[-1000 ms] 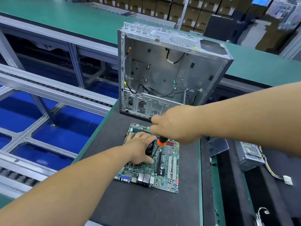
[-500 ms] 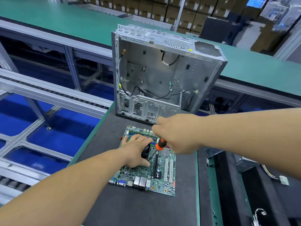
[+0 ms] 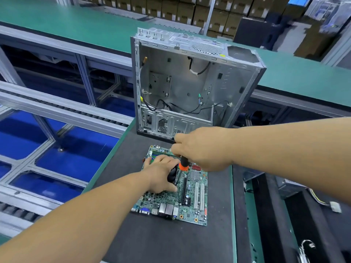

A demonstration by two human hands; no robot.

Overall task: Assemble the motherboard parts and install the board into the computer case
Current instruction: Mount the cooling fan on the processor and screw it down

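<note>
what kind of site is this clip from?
Likely a PC assembly line in a factory. An open case stands on a matted bench with a bare motherboard in front of it, roller conveyors run alongside, and stacked cartons fill the back.

case (image 3: pixel 190 80): bare matt metal | mat (image 3: pixel 171 242): dark, matt, rough
</note>
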